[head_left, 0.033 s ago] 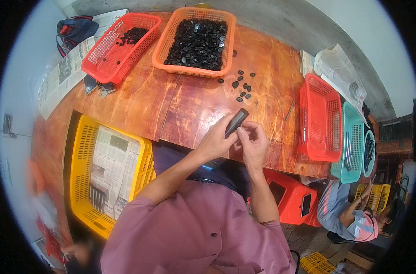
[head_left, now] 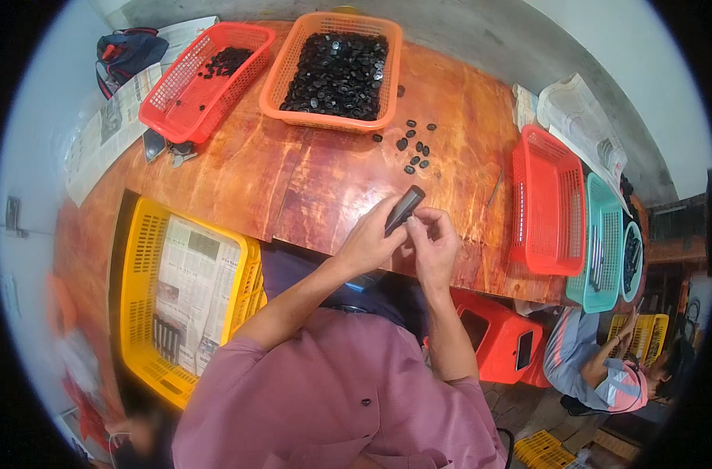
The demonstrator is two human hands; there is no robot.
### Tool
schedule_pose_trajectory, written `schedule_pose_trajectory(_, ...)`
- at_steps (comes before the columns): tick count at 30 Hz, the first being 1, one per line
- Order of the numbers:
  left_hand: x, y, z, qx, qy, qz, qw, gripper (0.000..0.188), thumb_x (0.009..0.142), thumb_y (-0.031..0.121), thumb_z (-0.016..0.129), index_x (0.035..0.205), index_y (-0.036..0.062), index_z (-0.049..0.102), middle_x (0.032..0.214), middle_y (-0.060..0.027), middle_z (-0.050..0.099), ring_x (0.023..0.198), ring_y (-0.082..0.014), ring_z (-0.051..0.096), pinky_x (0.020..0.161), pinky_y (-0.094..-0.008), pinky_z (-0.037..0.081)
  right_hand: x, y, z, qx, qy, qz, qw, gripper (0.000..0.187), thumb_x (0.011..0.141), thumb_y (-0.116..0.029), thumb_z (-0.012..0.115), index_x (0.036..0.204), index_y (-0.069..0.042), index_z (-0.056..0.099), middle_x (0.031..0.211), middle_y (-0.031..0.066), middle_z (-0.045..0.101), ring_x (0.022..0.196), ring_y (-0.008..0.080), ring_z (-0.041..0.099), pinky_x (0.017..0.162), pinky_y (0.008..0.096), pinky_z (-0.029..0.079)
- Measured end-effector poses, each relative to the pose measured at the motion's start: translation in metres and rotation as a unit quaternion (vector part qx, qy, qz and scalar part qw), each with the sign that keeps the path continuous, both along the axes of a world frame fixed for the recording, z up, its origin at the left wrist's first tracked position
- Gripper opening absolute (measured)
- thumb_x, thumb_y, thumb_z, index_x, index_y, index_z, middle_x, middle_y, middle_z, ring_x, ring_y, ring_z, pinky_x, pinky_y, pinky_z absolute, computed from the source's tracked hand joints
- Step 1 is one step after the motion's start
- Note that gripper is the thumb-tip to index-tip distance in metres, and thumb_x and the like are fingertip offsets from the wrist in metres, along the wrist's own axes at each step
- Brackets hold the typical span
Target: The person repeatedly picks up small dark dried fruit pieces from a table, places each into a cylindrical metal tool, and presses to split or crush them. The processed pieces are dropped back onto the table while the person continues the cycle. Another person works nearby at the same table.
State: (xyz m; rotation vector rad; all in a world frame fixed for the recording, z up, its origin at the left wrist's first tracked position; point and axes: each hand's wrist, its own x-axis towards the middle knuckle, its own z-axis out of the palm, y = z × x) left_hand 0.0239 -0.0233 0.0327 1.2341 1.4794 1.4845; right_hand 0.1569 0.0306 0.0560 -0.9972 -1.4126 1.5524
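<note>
Dark cylinder (head_left: 405, 209) in curled left hand (head_left: 369, 238)

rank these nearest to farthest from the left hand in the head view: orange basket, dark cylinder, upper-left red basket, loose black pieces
1. Dark cylinder: held in the left hand.
2. Loose black pieces: beyond the hand, slightly right.
3. Orange basket: farther back, slightly left.
4. Upper-left red basket: farthest, left of the orange basket.

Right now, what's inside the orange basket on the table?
The orange basket holds heaped small black pieces, some glinting; anything beneath them is hidden.
</note>
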Motion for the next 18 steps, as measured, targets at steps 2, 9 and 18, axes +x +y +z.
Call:
schedule_pose_trajectory(2, 0.003, 0.000, -0.006, 0.014, -0.025, 0.013, 0.999, 0.041, 0.102, 0.018, 0.063, 0.136, -0.0020, 0.052, 0.110, -0.0121, 0.064, 0.102, -0.0188, 0.064, 0.087, -0.0338, 0.053, 0.000, -0.001, 0.001, -0.002, 0.012, -0.011, 1.000, 0.011, 0.100, -0.009, 0.070, 0.107, -0.003, 0.065, 0.088, 0.0002, 0.066, 0.070, 0.0037, 0.058, 0.052, 0.0198, 0.042)
schedule_pose_trajectory(9, 0.001, 0.002, -0.004, -0.097, -0.277, -0.048, 0.955, 0.038, 0.112, 0.037, 0.045, 0.121, 0.0030, 0.057, 0.084, -0.0024, 0.061, 0.060, -0.0072, 0.054, 0.050, -0.0205, 0.044, 0.023, 0.008, -0.028, 0.005, -0.024, -0.007, 1.000, 0.008, 0.100, -0.009, 0.069, 0.103, -0.003, 0.066, 0.089, -0.0024, 0.066, 0.075, 0.0037, 0.059, 0.060, 0.0205, 0.046)
schedule_pose_trajectory(18, -0.002, -0.002, 0.027, -0.127, -0.396, -0.096, 0.904, 0.042, 0.112, 0.043, 0.042, 0.115, 0.0045, 0.057, 0.072, -0.0010, 0.055, 0.051, -0.0091, 0.050, 0.046, -0.0226, 0.042, 0.032, 0.018, -0.040, 0.054, -0.094, -0.047, 0.993, 0.009, 0.100, -0.009, 0.068, 0.095, -0.001, 0.068, 0.082, 0.0008, 0.067, 0.073, 0.0071, 0.060, 0.065, 0.0247, 0.050)
